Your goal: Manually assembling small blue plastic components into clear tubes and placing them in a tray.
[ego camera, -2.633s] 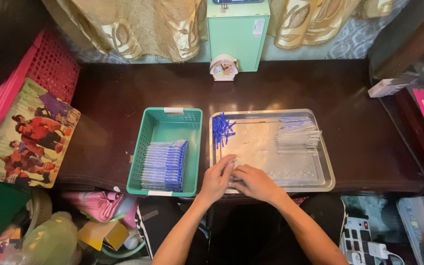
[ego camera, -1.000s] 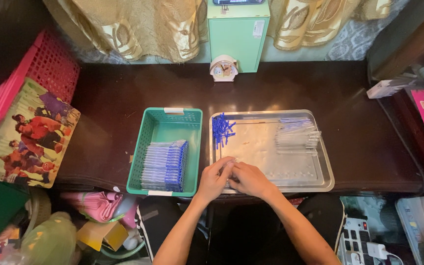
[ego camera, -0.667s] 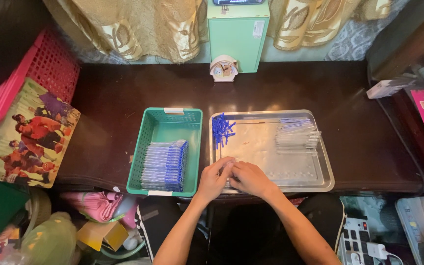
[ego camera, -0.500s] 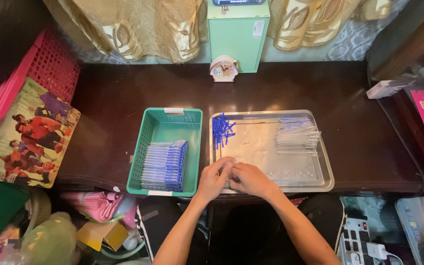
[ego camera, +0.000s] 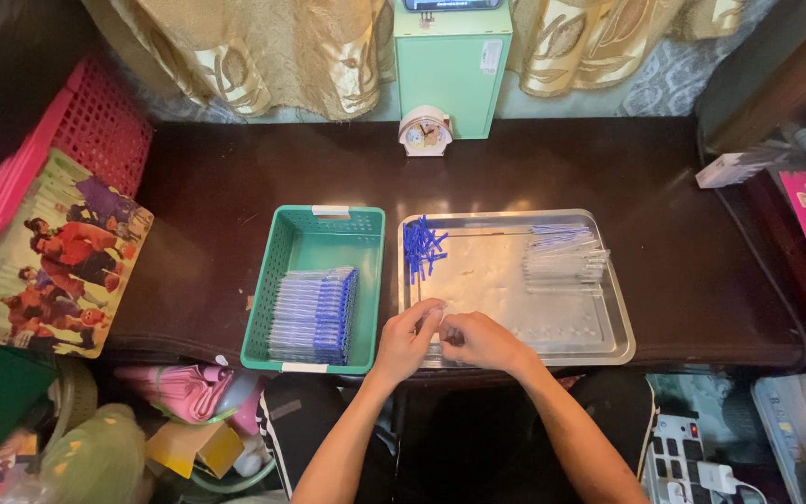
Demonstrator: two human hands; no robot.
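Hands: While both hands meet over the near left corner of the metal tray (ego camera: 608, 280), low in the centre of the frame, the left hand (ego camera: 405, 341) and the right hand (ego camera: 479, 341) curl their fingers toward each other, pinching something small and pale between them; it is too small to name, though it looks like one slim pen part.
Grip: Both hands are closed lightly, fingertips nearly touching, as suits joining or fitting two thin pieces together; I cannot tell exactly what each one holds.
Tray: The shallow steel tray lies right of centre on the dark wooden table (ego camera: 235, 187), its low rim likely keeping loose pieces from rolling off.
Blue caps: A small heap of blue caps (ego camera: 420, 247) sits in the tray's upper left corner, near the hands.
Clear barrels: A bundle of clear pen barrels (ego camera: 563, 259) lies crosswise in the tray's upper right part, well apart from the caps.
Basket: The green plastic basket (ego camera: 328, 229) stands just left of the tray, beside the left hand.
Finished pens: Rows of blue-capped pens (ego camera: 314, 315) fill the basket's lower half, laid parallel so they stack tidily.
Background: A green box (ego camera: 451, 70) and a small round clock (ego camera: 424, 133) stand at the table's far edge, upper centre.
Left side: A pink crate (ego camera: 95, 121) and a cartoon picture board (ego camera: 53, 252) rest at the left.
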